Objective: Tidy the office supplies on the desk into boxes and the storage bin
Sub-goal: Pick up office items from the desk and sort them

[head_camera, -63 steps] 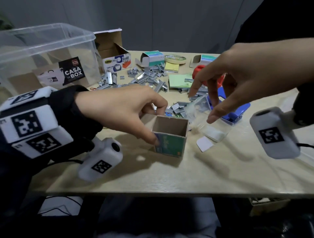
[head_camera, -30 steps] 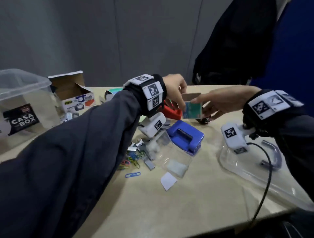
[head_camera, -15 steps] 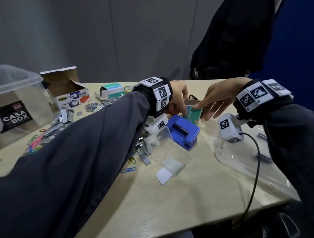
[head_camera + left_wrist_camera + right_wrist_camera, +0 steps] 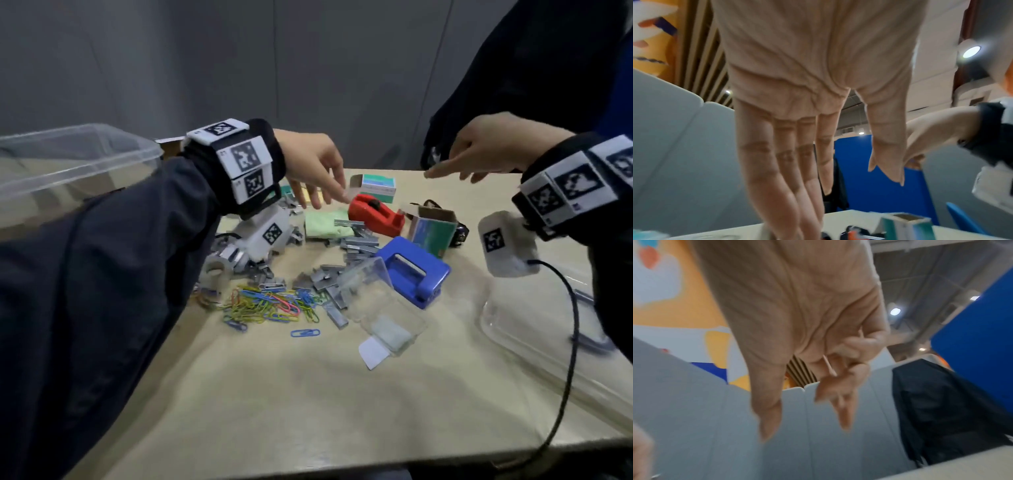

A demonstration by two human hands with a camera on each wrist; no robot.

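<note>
A small green box [image 4: 432, 230] with an open top stands on the desk [image 4: 308, 394] behind the blue hole punch [image 4: 414, 270]; it also shows in the left wrist view as the green box [image 4: 907, 227]. My left hand [image 4: 325, 195] hovers above the green sticky notes [image 4: 325, 224] and the red tape dispenser [image 4: 375, 214], fingers straight and pointing down, holding nothing. My right hand [image 4: 445, 173] hangs above the desk's far side, fingers loose, pointing left, empty. Staple strips [image 4: 342, 274] and coloured paper clips [image 4: 270, 305] lie scattered in the middle.
A clear storage bin [image 4: 68, 164] stands at the left, its clear lid [image 4: 548, 349] at the right edge. A small clear plastic box [image 4: 383, 308] lies open by the punch. A second green-and-white box [image 4: 376, 183] and a tape roll [image 4: 215, 274] are also there.
Both hands held the small green box above the desk before. It now stands behind the hole punch, and both hands have let go and lifted away, the left one moving left.
</note>
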